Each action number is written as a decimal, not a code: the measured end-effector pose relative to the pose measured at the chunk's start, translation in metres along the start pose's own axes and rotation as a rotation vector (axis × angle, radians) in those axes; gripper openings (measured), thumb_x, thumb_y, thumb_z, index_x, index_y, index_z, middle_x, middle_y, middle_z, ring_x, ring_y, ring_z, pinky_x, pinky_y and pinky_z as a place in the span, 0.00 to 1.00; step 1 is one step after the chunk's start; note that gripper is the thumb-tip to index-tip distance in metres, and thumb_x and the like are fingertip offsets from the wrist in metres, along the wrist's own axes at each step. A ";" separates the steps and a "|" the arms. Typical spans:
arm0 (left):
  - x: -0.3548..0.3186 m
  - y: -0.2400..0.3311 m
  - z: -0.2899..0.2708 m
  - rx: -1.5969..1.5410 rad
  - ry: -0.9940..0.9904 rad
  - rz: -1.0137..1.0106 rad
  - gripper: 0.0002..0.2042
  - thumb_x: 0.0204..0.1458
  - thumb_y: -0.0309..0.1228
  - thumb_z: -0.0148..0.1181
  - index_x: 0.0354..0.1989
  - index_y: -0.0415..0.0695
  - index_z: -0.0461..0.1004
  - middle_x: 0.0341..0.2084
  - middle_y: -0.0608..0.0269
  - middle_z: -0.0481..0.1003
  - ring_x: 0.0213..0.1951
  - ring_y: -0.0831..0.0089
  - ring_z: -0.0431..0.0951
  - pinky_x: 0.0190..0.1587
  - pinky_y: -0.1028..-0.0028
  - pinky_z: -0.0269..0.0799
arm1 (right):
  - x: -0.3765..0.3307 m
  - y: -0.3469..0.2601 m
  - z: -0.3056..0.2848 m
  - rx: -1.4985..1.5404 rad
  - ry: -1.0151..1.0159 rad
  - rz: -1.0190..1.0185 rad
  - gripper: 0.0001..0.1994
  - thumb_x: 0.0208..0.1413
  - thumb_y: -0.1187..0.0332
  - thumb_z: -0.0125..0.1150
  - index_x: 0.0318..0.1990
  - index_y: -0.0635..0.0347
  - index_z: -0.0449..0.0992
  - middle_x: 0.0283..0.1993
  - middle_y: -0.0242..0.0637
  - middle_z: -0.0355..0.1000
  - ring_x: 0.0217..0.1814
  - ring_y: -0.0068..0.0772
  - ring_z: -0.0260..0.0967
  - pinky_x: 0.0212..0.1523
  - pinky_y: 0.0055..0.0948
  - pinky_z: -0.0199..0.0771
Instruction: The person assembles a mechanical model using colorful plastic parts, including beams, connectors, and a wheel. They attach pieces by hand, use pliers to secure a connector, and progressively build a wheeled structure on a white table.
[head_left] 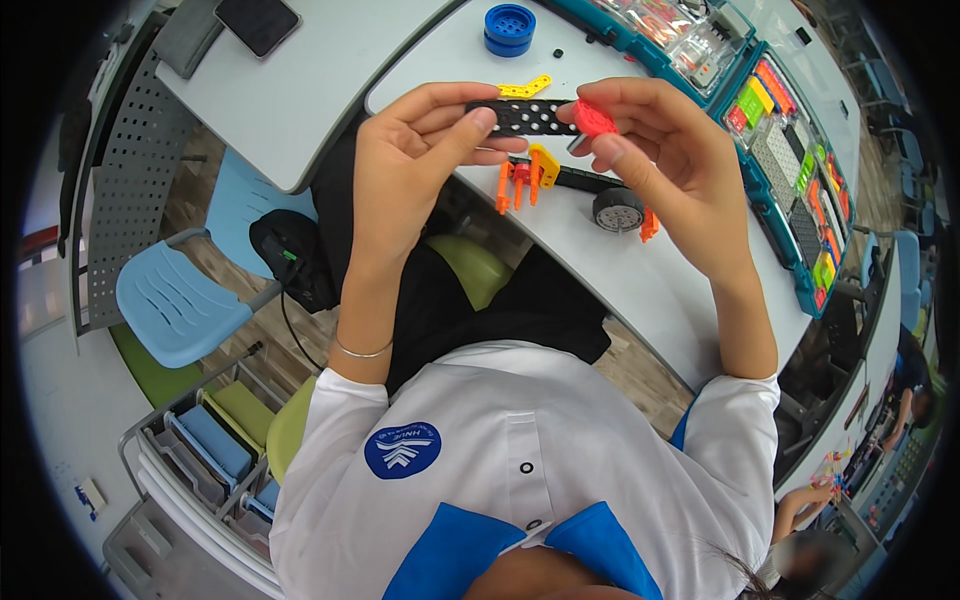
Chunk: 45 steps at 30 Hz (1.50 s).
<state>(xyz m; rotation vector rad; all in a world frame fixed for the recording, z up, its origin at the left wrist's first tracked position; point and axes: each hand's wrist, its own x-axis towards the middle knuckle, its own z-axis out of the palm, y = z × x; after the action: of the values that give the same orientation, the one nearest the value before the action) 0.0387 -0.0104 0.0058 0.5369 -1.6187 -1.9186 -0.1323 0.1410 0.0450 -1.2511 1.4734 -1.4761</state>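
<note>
Took bearings from light-blue chair [185,305]. Beyond it, logged white side table [310,90] bearing dark phone [258,24] beside grey case [188,38]. Left of chair, noted perforated grey panel [130,200]. At chair's right, marked black bag [290,260] overlapping its backrest. Nearer than chair, saw metal rack [124,450] with green and blue panels [213,440]. Far right of chair, sighted another person [795,507], partly visible.

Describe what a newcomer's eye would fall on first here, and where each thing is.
Probably the bright red round piece in the right hand, beside the black perforated plate held by the left hand. Next might come the open teal case of colourful parts at upper right, then the blue wheel at the top, left of the case.
</note>
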 end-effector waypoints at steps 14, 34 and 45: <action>-0.009 0.008 0.016 -0.090 -0.129 -0.060 0.16 0.61 0.26 0.56 0.54 0.29 0.71 0.43 0.46 0.79 0.42 0.64 0.84 0.45 0.73 0.82 | 0.001 0.004 0.005 -0.231 0.008 -0.270 0.16 0.56 0.79 0.63 0.53 0.66 0.76 0.51 0.41 0.73 0.50 0.32 0.75 0.50 0.28 0.79; -0.012 0.003 0.019 -0.175 -0.132 -0.066 0.16 0.61 0.26 0.57 0.53 0.28 0.70 0.44 0.48 0.78 0.44 0.67 0.82 0.47 0.72 0.82 | 0.000 0.003 0.008 -0.558 0.031 -0.433 0.18 0.48 0.78 0.69 0.49 0.61 0.79 0.47 0.40 0.74 0.47 0.39 0.73 0.45 0.32 0.76; -0.012 -0.001 0.019 -0.193 -0.130 -0.029 0.14 0.59 0.24 0.58 0.51 0.30 0.74 0.45 0.50 0.77 0.44 0.67 0.82 0.47 0.70 0.83 | 0.001 0.008 0.007 -0.703 0.018 -0.484 0.20 0.43 0.77 0.71 0.48 0.56 0.80 0.48 0.39 0.73 0.48 0.42 0.70 0.47 0.35 0.72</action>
<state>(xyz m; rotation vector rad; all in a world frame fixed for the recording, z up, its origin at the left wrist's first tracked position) 0.0359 0.0120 0.0072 0.3653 -1.4889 -2.1422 -0.1278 0.1367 0.0363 -2.1374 1.8724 -1.2769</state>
